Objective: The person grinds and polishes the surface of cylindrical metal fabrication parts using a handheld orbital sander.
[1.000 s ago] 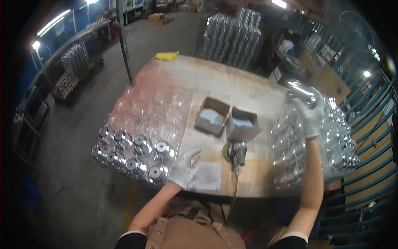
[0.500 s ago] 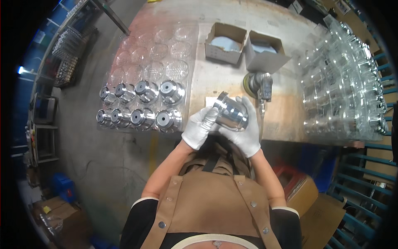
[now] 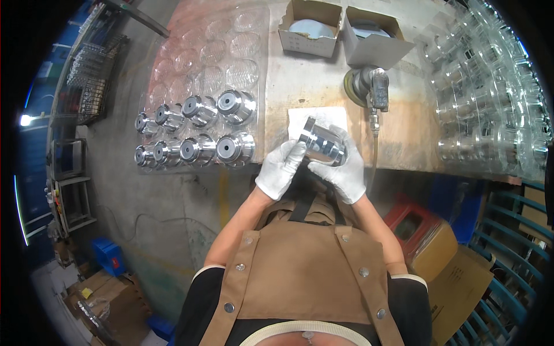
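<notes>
A shiny metal cylinder (image 3: 323, 144) with a stepped collar lies tilted between my two white-gloved hands, just above the table's front edge. The fingers of my left hand (image 3: 281, 168) close on its collar end. My right hand (image 3: 345, 170) wraps round the wider end from the right and below. Behind the cylinder, a white sheet of paper (image 3: 317, 115) rests on the table. To the left, similar metal parts (image 3: 235, 107) stand in two rows in a clear plastic tray (image 3: 261, 75), whose far pockets hold none.
An air sander (image 3: 369, 89) with a hose lies right of the paper. Two open cardboard boxes (image 3: 309, 45) with pale round discs stand behind. Stacked clear trays (image 3: 479, 104) of metal parts fill the table's right side. A red-and-tan box (image 3: 421, 230) sits below, right of me.
My view has shifted, so the table's things appear higher and the white paper shows more. Both hands keep their hold on the metal cylinder, which is turned slightly.
</notes>
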The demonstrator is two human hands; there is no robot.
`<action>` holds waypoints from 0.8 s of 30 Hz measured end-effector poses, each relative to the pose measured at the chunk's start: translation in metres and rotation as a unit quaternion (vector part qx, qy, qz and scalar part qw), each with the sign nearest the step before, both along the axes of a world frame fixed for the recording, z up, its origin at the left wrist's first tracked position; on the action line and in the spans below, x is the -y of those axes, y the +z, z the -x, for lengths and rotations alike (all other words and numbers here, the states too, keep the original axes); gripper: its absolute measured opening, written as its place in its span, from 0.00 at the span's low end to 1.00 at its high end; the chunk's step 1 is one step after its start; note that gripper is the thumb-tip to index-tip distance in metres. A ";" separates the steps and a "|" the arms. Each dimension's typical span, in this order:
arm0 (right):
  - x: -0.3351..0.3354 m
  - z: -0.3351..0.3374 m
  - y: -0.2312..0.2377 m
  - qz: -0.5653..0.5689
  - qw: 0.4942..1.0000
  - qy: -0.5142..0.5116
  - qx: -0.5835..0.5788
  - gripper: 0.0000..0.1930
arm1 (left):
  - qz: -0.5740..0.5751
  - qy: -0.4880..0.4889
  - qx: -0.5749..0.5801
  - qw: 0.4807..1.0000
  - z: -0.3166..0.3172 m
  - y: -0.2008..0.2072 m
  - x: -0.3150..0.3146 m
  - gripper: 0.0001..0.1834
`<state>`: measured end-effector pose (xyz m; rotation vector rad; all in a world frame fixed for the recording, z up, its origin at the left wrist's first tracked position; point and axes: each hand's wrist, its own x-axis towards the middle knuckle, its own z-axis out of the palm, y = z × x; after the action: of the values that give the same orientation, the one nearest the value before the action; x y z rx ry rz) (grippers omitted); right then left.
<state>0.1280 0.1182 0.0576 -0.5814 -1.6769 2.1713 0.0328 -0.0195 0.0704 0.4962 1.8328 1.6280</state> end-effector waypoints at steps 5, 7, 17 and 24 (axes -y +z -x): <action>0.000 -0.001 -0.001 -0.027 1.000 -0.005 -0.001 0.44 | 0.000 0.013 0.031 0.999 -0.002 0.001 -0.002 0.19; 0.001 -0.001 -0.002 -0.007 1.000 -0.005 0.008 0.43 | -0.002 0.040 0.043 0.998 -0.002 0.003 -0.004 0.19; 0.003 0.001 -0.005 -0.052 0.997 -0.014 0.060 0.38 | 0.065 0.010 -0.060 0.996 0.005 0.005 -0.004 0.18; 0.008 0.006 -0.001 0.003 0.997 -0.022 0.070 0.32 | 0.049 0.039 -0.001 0.998 0.007 -0.001 -0.008 0.19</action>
<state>0.1218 0.1103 0.0561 -0.7808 -1.7106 2.1483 0.0255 -0.0117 0.0694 0.3874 1.9448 1.5793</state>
